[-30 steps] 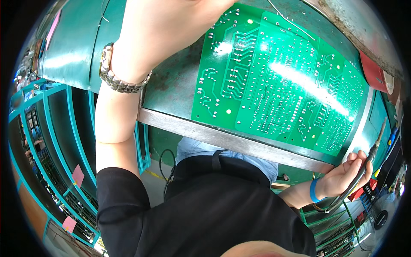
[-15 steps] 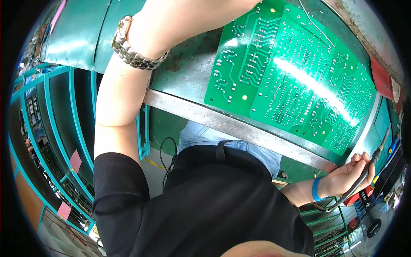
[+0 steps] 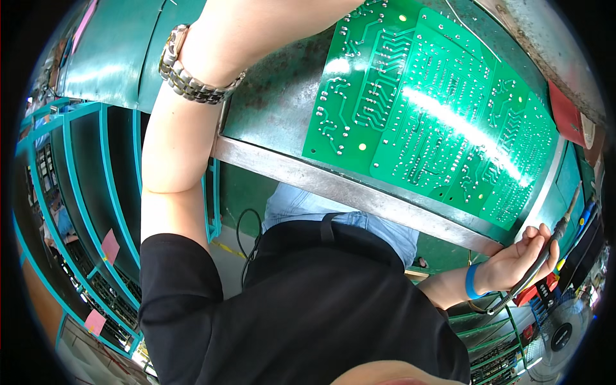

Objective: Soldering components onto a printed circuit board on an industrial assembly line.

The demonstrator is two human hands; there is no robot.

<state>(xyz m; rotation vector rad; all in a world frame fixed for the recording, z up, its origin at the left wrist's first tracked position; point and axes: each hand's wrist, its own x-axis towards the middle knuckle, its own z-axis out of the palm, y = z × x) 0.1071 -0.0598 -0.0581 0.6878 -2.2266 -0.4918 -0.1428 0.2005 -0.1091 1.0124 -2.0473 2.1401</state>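
A large green circuit board [image 3: 359,138], dotted with solder joints, lies on the metal-edged bench in front of me. Over its far left part reaches my left hand [image 3: 282,29]; its fingers are cut off by the upper edge, so what they hold is hidden. A metal-band watch [image 3: 192,74] is on that wrist. Beyond the board's right edge, my right hand [image 3: 520,260] is closed around a soldering iron [image 3: 557,232], whose tip points up and away. A blue band [image 3: 472,282] circles the right wrist. Across the board's far side runs a thin silvery wire [image 3: 471,32].
The bench has a bare metal front rail [image 3: 321,186]. Teal racks [image 3: 74,173] holding boards stand at the left. A red piece [image 3: 568,115], a blue-and-yellow tool [image 3: 585,218] and a fan [image 3: 559,337] are at the right. A black cable [image 3: 240,231] hangs below the bench.
The board and bench sit slightly farther left and up in the picture. My left hand has shifted a little left; the right hand keeps its grip on the soldering iron.
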